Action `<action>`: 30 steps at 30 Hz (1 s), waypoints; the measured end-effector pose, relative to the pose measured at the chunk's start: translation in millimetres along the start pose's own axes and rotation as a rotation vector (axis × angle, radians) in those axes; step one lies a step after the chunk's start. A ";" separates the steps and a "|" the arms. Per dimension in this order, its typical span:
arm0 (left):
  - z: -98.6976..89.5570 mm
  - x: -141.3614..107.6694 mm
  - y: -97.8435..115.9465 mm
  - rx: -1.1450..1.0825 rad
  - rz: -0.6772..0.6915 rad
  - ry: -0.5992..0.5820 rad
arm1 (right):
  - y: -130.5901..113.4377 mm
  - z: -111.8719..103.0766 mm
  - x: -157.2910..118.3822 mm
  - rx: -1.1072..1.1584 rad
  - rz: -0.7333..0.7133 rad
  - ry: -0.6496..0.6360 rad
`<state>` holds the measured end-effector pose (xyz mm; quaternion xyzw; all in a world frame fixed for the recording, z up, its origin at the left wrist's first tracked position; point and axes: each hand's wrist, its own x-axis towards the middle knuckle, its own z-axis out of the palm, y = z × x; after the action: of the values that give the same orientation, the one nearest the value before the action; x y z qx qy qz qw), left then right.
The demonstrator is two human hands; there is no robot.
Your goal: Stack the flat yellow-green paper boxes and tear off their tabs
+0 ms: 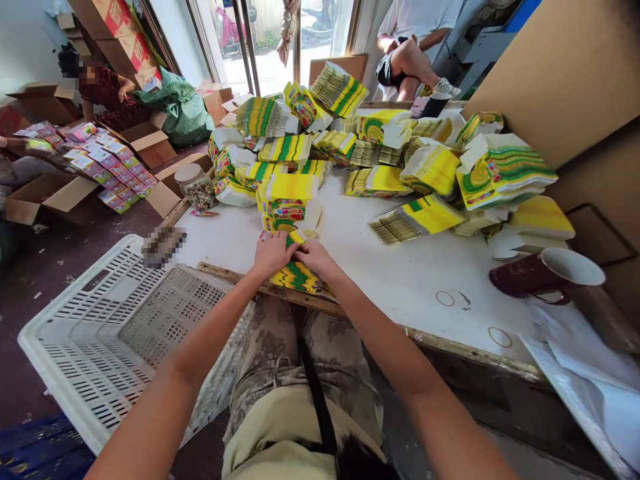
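In the head view, a pale shirt [280,433] and a black strap [316,400] are closest. Under them are legs in flowery pants [273,330], and two bare arms reach forward. The left hand [274,253] and the right hand [316,259] are side by side, thumbs close together. Both hold one stack of flat boxes [296,279], yellow and green, with their fingers bent over its top. The stack is at the near edge of a white table [410,263], by a wooden strip [327,305].

Just past the hands, more yellow and green bundles [287,187] sit in piles. On the right are a dark red mug [520,275], tipped over on its side, and two thin tan rings. A jar [197,187] full of little bits stands at the table's left side. A white basket [133,241] with lots of holes is left of the legs.

Farther back on the left, a person in a dark red top sits near small pink boxes [120,167] and a green sack [180,113]. Another person, in a white top, sits past the table.
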<state>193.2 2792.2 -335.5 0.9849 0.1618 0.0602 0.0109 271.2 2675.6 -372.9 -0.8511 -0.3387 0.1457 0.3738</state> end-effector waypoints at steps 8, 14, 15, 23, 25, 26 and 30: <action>-0.5 -1.3 4.0 -0.040 -0.067 0.013 | 4.7 -34.2 -7.4 -0.341 0.119 0.059; -7.1 5.7 5.7 -0.067 -0.131 -0.098 | 12.9 -52.9 -18.6 -0.340 -0.052 -0.083; -7.6 6.3 5.9 -0.064 -0.132 -0.107 | 15.8 -57.5 -21.7 -0.291 -0.101 -0.187; -0.2 0.0 7.9 0.015 -0.068 0.013 | 21.7 -65.7 -29.7 -0.263 -0.156 -0.036; 1.6 -0.5 7.9 0.012 -0.063 0.024 | 20.2 -57.3 -26.7 -0.328 -0.132 0.118; 2.3 -0.5 7.9 0.009 -0.063 0.025 | 20.1 -53.2 -25.8 -0.364 -0.123 0.146; 3.6 0.0 7.4 0.001 -0.070 0.025 | 23.2 -44.7 -27.5 -0.455 -0.146 0.195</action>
<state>196.0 2785.2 -338.8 0.9779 0.1962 0.0719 0.0105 284.4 2621.3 -359.9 -0.8966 -0.3858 -0.0444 0.2131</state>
